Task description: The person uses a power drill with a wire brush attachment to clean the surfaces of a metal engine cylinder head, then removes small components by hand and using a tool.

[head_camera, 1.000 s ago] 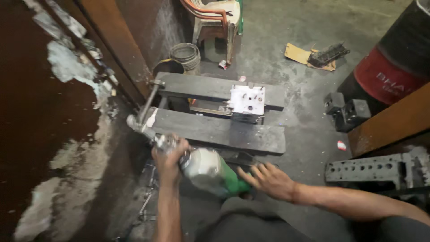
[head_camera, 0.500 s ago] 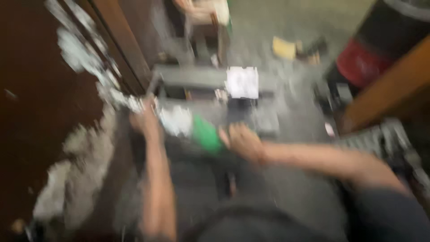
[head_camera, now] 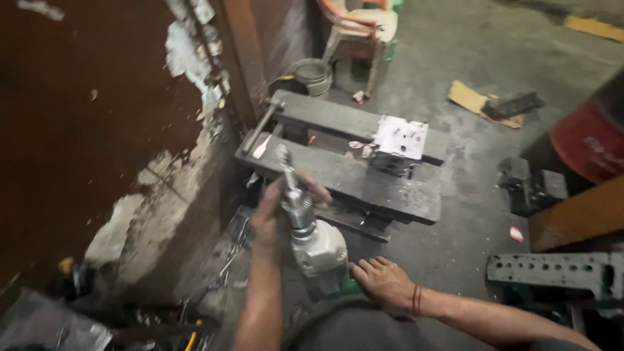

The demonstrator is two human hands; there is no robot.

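the left hand [head_camera: 276, 218] is wrapping its fingers round the chuck of a power drill [head_camera: 311, 244], thumb and fingers curled shut about the ribbed metal collar, while the drill is pointing up toward 11 o'clock with a bit or key sticking out of its nose. the right hand [head_camera: 383, 283] is resting at 4 o'clock of the drill body, fingers loosely bent and slightly spread, touching the green rear housing (whether it is truly gripping it i cannot tell, since the knee is hiding the handle). the drill is sitting low in the middle of the view, over the person's lap, just short of the dark steel bench [head_camera: 351, 175].

the tool is looking heavy and rigid, with metal at the front end and smoother plastic behind, so the ribbed chuck and the rear handle are seeming the sure places to take hold.

at 1 o'clock a white-topped metal block [head_camera: 400, 146] is standing on the bench. a plastic chair [head_camera: 361, 32] is waiting at 12, a red drum [head_camera: 588, 146] at 2, a drilled grey casting [head_camera: 552, 273] at 3, and loose tools are lying on the floor at 8, crowding the left elbow
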